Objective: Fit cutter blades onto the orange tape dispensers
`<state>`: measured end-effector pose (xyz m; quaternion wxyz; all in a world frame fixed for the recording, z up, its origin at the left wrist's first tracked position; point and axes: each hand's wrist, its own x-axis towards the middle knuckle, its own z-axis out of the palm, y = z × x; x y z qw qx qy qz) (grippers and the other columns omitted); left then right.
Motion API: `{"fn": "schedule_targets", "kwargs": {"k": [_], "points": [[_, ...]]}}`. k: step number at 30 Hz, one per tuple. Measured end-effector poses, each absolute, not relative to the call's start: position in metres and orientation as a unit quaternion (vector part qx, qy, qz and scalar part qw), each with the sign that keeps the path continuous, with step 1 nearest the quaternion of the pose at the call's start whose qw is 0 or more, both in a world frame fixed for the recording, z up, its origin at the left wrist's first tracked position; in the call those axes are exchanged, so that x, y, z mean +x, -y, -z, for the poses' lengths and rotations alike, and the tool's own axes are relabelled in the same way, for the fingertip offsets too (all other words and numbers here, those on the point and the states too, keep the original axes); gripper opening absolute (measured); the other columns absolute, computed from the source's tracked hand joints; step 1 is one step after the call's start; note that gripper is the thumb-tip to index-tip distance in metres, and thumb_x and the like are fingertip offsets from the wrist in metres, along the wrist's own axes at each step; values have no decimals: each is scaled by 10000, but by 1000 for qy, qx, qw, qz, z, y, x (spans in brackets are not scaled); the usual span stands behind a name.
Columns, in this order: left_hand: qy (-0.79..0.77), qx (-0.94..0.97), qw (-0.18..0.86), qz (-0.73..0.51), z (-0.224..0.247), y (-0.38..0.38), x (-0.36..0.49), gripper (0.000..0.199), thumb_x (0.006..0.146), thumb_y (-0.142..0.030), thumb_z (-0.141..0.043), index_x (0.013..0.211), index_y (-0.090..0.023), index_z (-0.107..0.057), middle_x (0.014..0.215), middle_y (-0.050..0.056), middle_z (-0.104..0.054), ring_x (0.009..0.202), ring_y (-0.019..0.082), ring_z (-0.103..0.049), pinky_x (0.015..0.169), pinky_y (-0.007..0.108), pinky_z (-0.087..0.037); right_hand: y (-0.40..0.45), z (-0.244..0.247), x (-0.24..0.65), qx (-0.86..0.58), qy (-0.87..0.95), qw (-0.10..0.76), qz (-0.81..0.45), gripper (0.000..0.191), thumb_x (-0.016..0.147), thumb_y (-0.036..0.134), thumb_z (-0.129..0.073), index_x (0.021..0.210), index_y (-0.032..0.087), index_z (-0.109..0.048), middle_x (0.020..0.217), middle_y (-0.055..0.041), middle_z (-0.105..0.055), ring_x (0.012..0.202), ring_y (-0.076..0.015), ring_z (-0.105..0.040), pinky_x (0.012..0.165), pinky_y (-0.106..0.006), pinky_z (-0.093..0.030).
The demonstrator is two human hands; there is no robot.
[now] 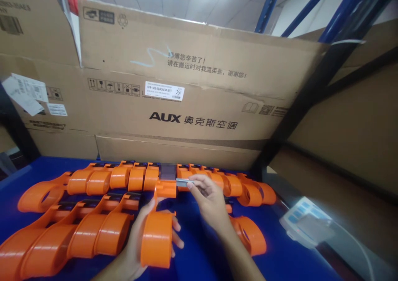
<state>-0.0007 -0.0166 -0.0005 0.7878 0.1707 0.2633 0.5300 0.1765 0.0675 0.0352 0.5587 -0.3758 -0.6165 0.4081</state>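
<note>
Cardboard: a tall printed carton marked "AUX" stands behind everything, with a dark post slanting up at its right.
Worktop: the blue worktop spreads in front of the carton.
Orange rows: looped orange pieces with dark tops line the back; a nearer group lies at left, and a few more lie at right, partly behind the right forearm.
White device: a white device with blue panels sits at the right, a pale cable running from it.
Left hand: wrapped around the held orange piece from behind, the left hand shows its fingertips spread past the loop's right side.
Right hand: the right hand pinches a slim metallic piece between thumb and fingers, close to the held orange piece's upper tube; whether they touch is unclear.
Dark block: a ribbed dark block sits within the back row.
</note>
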Motion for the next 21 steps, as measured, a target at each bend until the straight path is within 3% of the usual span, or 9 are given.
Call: {"fn": "schedule_targets", "kwargs": {"k": [4,10,21], "points": [[-271,173,786,-528,2,13,-2,496,900,-598,-542,1094,-153,-643,778,117,-757,626,308,-748,481,345,-563,-70,-34,177,-372,621,555,-410,286,835,431,-764,985,209,-663,859,-39,-743,818,-202,-692,750,-288,-511],[-326,166,796,-482,6,6,-6,595,859,-676,-540,914,-99,-674,734,144,-748,572,289,-730,470,331,-546,-70,-33,176,-376,636,533,-412,267,858,417,-743,996,204,-661,918,-53,-747,883,-219,-705,819,-312,-514],[-304,192,839,-408,14,2,-14,730,853,-754,-460,841,-66,-703,640,167,-731,525,307,-706,493,353,-518,-65,-33,178,-374,668,512,-388,200,899,377,-703,998,207,-666,891,-27,-717,870,-199,-691,789,-283,-507]]}}
